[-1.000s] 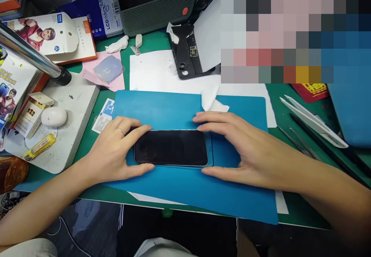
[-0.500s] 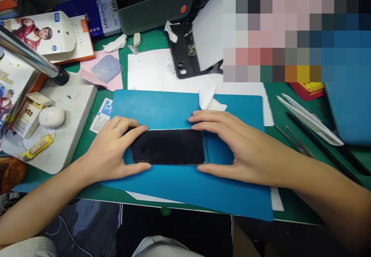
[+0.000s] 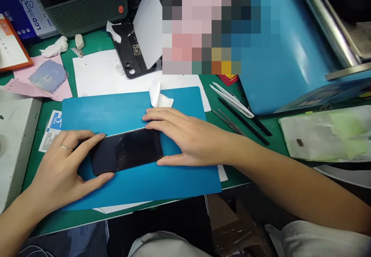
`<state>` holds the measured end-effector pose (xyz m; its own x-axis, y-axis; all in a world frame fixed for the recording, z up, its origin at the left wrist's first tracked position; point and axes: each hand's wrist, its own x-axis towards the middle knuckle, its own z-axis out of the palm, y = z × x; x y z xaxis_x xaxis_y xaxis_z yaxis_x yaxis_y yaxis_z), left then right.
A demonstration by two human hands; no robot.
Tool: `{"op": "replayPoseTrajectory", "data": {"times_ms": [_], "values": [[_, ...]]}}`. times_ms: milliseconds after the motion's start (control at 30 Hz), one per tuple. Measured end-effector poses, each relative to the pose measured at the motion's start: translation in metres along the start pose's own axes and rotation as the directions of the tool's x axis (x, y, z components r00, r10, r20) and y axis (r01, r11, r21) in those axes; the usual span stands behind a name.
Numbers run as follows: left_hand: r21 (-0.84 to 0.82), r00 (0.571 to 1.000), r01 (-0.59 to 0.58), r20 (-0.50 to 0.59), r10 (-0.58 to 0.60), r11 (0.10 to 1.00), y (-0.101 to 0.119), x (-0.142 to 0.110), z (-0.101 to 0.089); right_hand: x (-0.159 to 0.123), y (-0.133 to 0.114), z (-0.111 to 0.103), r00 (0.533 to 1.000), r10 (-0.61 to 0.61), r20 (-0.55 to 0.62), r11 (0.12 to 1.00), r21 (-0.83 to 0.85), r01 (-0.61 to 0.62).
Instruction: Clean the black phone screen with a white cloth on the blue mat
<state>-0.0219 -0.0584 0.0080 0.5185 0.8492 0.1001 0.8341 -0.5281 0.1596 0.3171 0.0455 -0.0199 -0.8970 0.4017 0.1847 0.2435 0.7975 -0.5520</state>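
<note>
On the blue mat [image 3: 124, 189], one phone [image 3: 127, 150] lies dark screen up, at a slant, its right end farther from the person than its left. Two hands hold it, one at each end. The left hand [image 3: 59, 166], with one ring [image 3: 67, 148] on it, grips the two long edges between thumb and index finger; its other fingers curl beside the far edge. The right hand [image 3: 188, 137] does the same at the other end, thumb at the near edge and two fingertips at the far edge, the palm arched clear of the screen.

Just beyond the right hand, one folded white wipe [image 3: 155, 96] sits on the mat. One white sheet [image 3: 94, 71] runs under the mat's far side and bears one black case [image 3: 140, 65]. To the left are one pink paper [image 3: 65, 87] with one grey-blue pad [image 3: 48, 75] on it, one crumpled tissue [image 3: 55, 47] and one small card [image 3: 51, 131], part blue and part grey. Behind them stand one speaker [image 3: 87, 13] with one red dot and one blue box [image 3: 21, 11].

Right of the mat lie one pair of white tweezers [image 3: 234, 104], one black tool [image 3: 245, 121] and two thin metal prongs [image 3: 227, 121]; whether these are joined, I cannot tell. Farther right is one pale green packet [image 3: 327, 133].
</note>
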Motion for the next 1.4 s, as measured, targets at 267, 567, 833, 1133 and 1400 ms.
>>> {"op": "replayPoseTrajectory", "data": {"times_ms": [267, 567, 833, 1133, 1400], "values": [[-0.001, 0.999, -0.029, -0.045, 0.029, 1.000, -0.0038, 0.0029, 0.0026, 0.0000, -0.0018, -0.0025, 1.000, 0.002, 0.012, 1.000, -0.019, -0.002], [-0.014, 0.999, -0.023, -0.033, 0.023, 1.000, -0.0026, 0.0026, 0.0015, -0.0012, -0.0010, -0.0021, 1.000, 0.017, 0.022, 1.000, 0.002, -0.017], [-0.003, 0.999, -0.016, -0.030, 0.016, 1.000, -0.0014, 0.0025, 0.0029, -0.0008, 0.0000, -0.0007, 0.999, 0.027, 0.017, 0.999, 0.034, -0.028], [0.002, 1.000, -0.008, -0.030, 0.008, 1.000, -0.0014, 0.0033, 0.0015, -0.0010, -0.0009, -0.0011, 0.999, 0.042, 0.027, 0.997, 0.056, -0.043], [-0.004, 1.000, -0.004, 0.005, 0.004, 1.000, -0.0005, 0.0041, -0.0020, -0.0002, -0.0014, -0.0018, 0.998, 0.053, 0.030, 0.997, 0.051, -0.055]]}}
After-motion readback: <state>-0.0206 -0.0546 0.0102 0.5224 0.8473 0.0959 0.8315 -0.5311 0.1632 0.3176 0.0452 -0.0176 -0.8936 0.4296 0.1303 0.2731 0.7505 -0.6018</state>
